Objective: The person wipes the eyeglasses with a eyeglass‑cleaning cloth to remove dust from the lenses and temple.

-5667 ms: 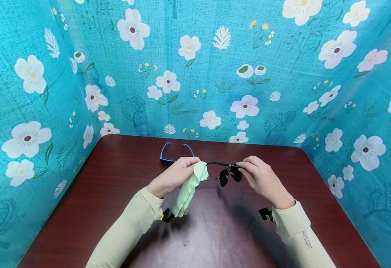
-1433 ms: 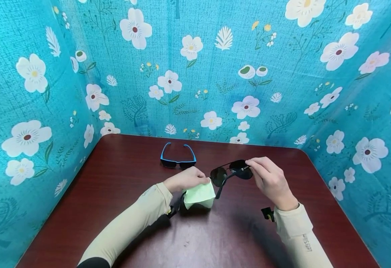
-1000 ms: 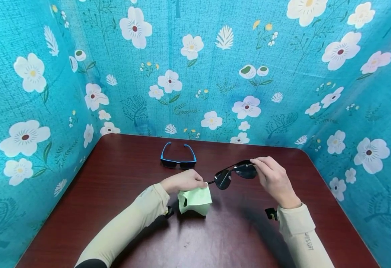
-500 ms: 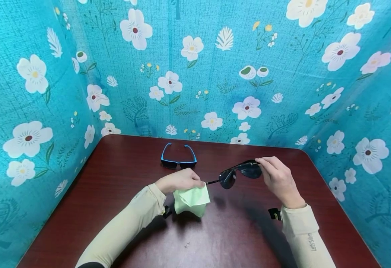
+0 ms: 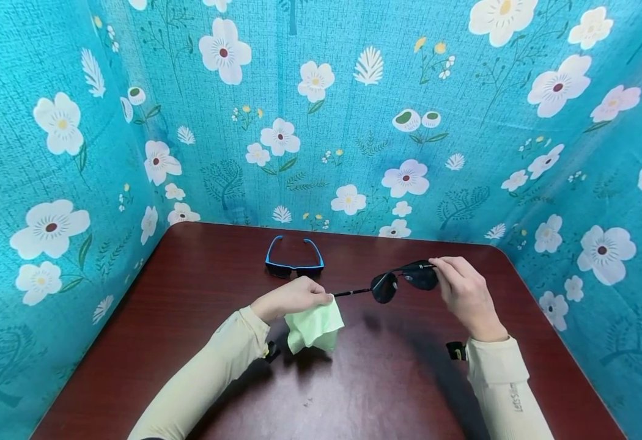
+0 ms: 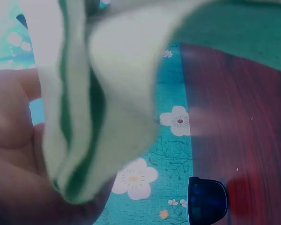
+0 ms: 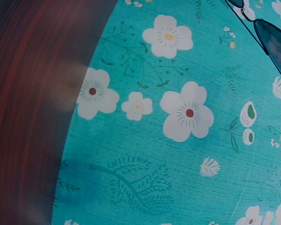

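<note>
My left hand (image 5: 292, 299) grips a pale green cloth (image 5: 314, 325) at its top corner, and the cloth hangs over the table. From between those fingers runs one thin black temple of the dark aviator sunglasses (image 5: 384, 287). At the sunglasses' other end, my right hand (image 5: 468, 296) pinches the frame beside a lens, holding them above the table. In the left wrist view the folded cloth (image 6: 124, 79) covers much of the left hand (image 6: 11, 126). Only part of the sunglasses (image 7: 275, 47) shows in the right wrist view, at the upper right.
Blue-framed sunglasses (image 5: 295, 269) lie with temples unfolded near the back of the dark red wooden table (image 5: 200, 269). A turquoise flowered curtain (image 5: 321, 146) closes off the back and both sides.
Since 5.7 seconds ago the sunglasses have turned and shifted right. In the last second the right hand draws them rightward, and more of the temple shows outside the cloth.
</note>
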